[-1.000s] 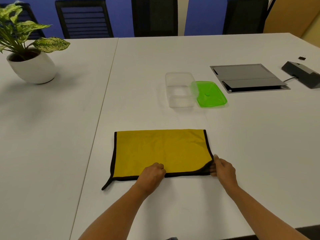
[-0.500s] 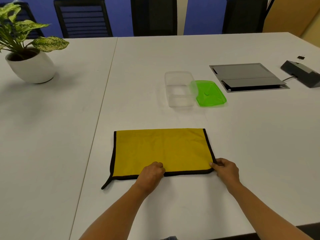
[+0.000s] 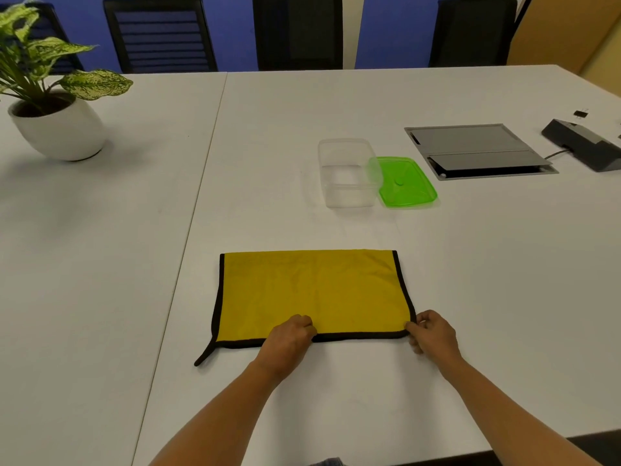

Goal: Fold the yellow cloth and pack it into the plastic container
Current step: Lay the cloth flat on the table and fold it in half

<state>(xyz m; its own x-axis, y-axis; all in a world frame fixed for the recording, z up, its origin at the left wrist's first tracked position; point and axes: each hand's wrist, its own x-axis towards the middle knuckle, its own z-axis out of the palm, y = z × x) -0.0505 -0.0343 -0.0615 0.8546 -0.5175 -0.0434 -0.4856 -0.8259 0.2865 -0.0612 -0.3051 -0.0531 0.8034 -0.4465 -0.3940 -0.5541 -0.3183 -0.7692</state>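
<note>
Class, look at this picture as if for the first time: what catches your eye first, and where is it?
The yellow cloth with black edging lies flat on the near part of the white table, both hands at its near edge. Beyond it stands the clear plastic container, its bright green lid beside it on the right.

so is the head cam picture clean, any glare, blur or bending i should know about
Head view: soft, even light with no hard glare on the white table; faint shadows under the white plant pot and the clear plastic container. Wide-angle bending curves the table edges. The yellow black-trimmed cloth looks slightly soft, as do the left hand and right hand pinching its near edge.
</note>
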